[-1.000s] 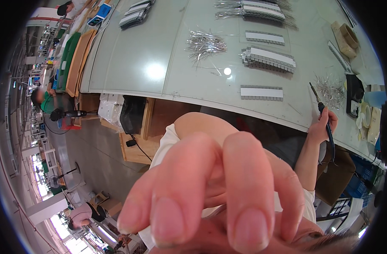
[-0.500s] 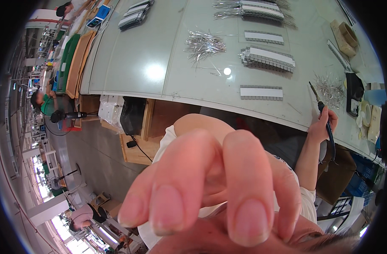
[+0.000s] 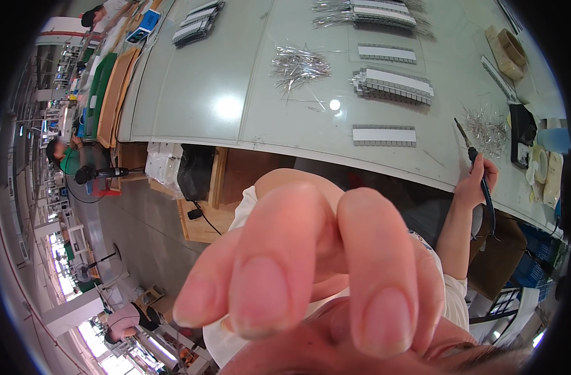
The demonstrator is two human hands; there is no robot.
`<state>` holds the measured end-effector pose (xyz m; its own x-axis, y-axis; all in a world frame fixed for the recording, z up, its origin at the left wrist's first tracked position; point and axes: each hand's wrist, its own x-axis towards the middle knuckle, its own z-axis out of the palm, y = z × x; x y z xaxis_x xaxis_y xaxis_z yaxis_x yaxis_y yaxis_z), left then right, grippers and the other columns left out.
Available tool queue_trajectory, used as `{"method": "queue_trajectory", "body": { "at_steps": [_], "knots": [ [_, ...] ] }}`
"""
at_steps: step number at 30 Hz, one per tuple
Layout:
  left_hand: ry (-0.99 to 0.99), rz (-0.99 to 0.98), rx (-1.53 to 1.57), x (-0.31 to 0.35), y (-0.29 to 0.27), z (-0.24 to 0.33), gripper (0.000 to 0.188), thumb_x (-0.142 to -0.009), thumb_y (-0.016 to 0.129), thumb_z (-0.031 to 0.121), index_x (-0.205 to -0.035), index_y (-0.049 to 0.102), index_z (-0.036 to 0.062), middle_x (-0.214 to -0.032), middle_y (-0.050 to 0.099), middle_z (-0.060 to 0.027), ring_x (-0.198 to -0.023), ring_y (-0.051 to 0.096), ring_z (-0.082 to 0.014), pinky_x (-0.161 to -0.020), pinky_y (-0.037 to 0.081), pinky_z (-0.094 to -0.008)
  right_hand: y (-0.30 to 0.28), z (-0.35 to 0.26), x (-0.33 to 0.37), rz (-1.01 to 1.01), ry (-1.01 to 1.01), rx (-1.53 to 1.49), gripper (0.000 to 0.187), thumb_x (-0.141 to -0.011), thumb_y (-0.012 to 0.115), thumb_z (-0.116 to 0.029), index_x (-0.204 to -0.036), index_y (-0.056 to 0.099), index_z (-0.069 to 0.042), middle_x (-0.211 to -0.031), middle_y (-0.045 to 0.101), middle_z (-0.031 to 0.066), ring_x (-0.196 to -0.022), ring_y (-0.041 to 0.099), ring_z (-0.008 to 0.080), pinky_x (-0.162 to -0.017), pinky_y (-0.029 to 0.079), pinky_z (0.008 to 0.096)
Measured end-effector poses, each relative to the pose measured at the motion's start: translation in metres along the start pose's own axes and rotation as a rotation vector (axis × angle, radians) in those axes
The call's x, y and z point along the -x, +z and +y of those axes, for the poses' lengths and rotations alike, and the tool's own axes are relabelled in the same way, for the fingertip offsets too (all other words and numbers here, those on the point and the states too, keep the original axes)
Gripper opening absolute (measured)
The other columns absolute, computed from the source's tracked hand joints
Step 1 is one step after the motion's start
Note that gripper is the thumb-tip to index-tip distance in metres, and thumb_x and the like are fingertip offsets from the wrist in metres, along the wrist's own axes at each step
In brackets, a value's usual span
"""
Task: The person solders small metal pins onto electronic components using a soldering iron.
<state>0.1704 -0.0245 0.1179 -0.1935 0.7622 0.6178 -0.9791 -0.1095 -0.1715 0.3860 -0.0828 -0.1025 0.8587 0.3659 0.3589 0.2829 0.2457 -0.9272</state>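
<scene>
seemingly pausing, the right hand [image 3: 479, 181] clamps a pen-like tool [image 3: 472, 153]; the grip of the left hand [image 3: 330, 259] cannot be told; working calls for a steady tip.

The worktable [image 3: 185, 81] has a pale, glossy top showing one broad glare patch and one small round reflection. Wooden shelving [image 3: 200, 230] stands beneath its near edge. The floor [image 3: 145, 219] to the left is grey, with visible joint lines. A standing fan [image 3: 103, 263] is noted farther off. Bright windows [image 3: 113, 361] and a white column [image 3: 73, 306] occupy the lower left of the view.
</scene>
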Motion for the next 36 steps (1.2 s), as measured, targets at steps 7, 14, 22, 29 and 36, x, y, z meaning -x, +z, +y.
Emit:
{"method": "queue_trajectory", "body": {
  "at_steps": [7, 14, 22, 29, 36],
  "knots": [
    [-0.171, -0.291, -0.175, 0.005, -0.024, 0.033, 0.081, -0.089, 0.042, 0.065, -0.149, 0.022, 0.0142, -0.151, 0.022, -0.0054, -0.129, 0.034, -0.036, -0.095, 0.043, -0.0557, -0.004, 0.002, -0.002, -0.005, 0.015, 0.055, 0.013, -0.086, 0.069, -0.009, -0.087, 0.057, -0.003, -0.081, 0.059, 0.0021, -0.074, 0.052, 0.0079, -0.068, 0.042, 0.023],
    [-0.707, 0.266, -0.406, 0.026, -0.095, 0.057, 0.082, -0.09, 0.029, 0.069, -0.147, 0.027, 0.0099, -0.148, 0.029, -0.0022, -0.138, 0.027, -0.0212, -0.111, 0.026, -0.0565, 0.004, -0.008, 0.004, -0.029, 0.034, 0.014, 0.013, -0.085, 0.068, -0.005, -0.088, 0.056, -0.003, -0.08, 0.057, 0.0003, -0.072, 0.049, 0.0059, -0.067, 0.04, 0.0212],
    [-0.74, 0.323, -0.354, 0.032, -0.107, 0.059, 0.06, -0.097, 0.039, 0.048, -0.142, 0.034, 0.0089, -0.139, 0.036, -0.0035, -0.131, 0.034, -0.0223, -0.111, 0.029, -0.054, 0.002, -0.01, 0.004, -0.023, 0.005, -0.017, 0.013, -0.085, 0.069, -0.005, -0.088, 0.057, -0.003, -0.079, 0.056, -0.0004, -0.071, 0.048, 0.005, -0.065, 0.039, 0.0203],
    [-0.875, 0.431, -0.793, 0.038, -0.115, 0.056, 0.073, -0.077, 0.059, -0.018, -0.139, 0.034, 0.0095, -0.136, 0.034, -0.0044, -0.124, 0.039, -0.0191, -0.09, 0.048, -0.0328, 0.004, -0.014, 0.004, 0.004, 0.035, 0.015, 0.013, -0.084, 0.07, -0.006, -0.087, 0.057, -0.004, -0.078, 0.056, -0.0011, -0.07, 0.048, 0.0045, -0.065, 0.039, 0.0199],
    [-0.892, 0.314, -0.972, 0.05, -0.13, 0.049, 0.067, -0.078, 0.062, -0.014, -0.137, 0.038, 0.0077, -0.129, 0.038, -0.0066, -0.107, 0.048, -0.016, -0.076, 0.051, -0.0267, 0.003, -0.015, 0.003, -0.014, 0.01, -0.036, 0.015, -0.083, 0.07, -0.005, -0.088, 0.056, -0.004, -0.078, 0.058, -0.001, -0.069, 0.05, 0.0041, -0.063, 0.04, 0.0196]
  ]
}}
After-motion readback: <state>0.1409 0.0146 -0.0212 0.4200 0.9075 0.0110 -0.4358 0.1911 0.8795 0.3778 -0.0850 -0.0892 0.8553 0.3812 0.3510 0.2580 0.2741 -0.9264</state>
